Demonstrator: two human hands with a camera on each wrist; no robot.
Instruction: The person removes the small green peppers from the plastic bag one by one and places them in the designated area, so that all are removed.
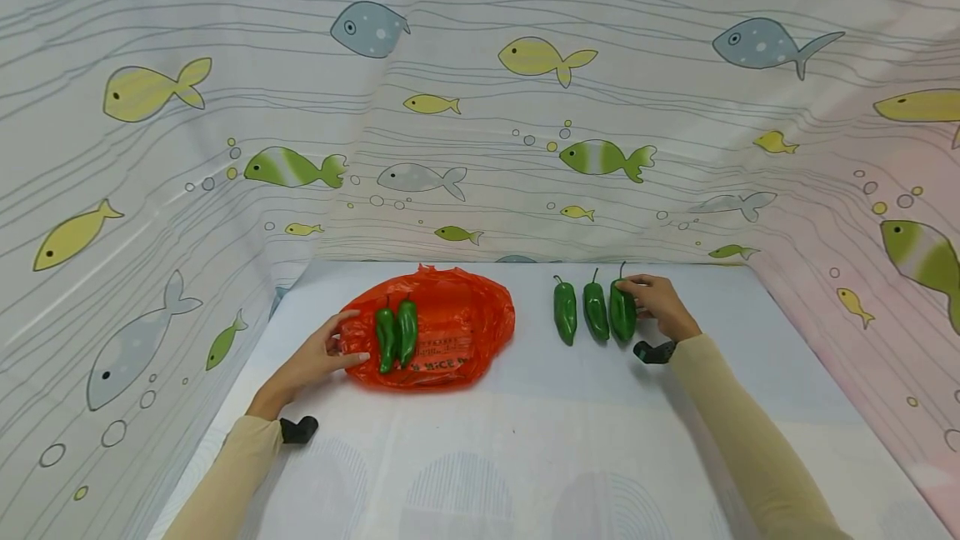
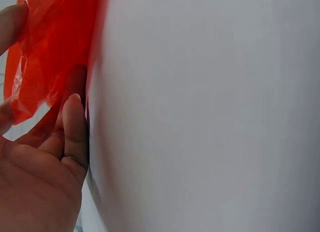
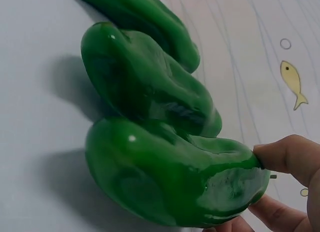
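The right hand [image 1: 660, 305] is pinching the rightmost glossy, elongated green pepper [image 1: 622, 315], long axis running near-far. Leftward, the left hand [image 1: 318, 354] is touching the crinkled red plastic bag [image 1: 453, 319]; its grip cannot be told.

Left arm [image 1: 225, 477] in from lower left, right arm [image 1: 742, 432] from lower right, both sleeved to about the wrist. Left hand [image 1: 315, 357]: thumb and index spread apart, other fingers loosely bent. Right hand [image 1: 660, 305] sits a bit farther forward, angled inward, thumb opposing fingers in a pinch.
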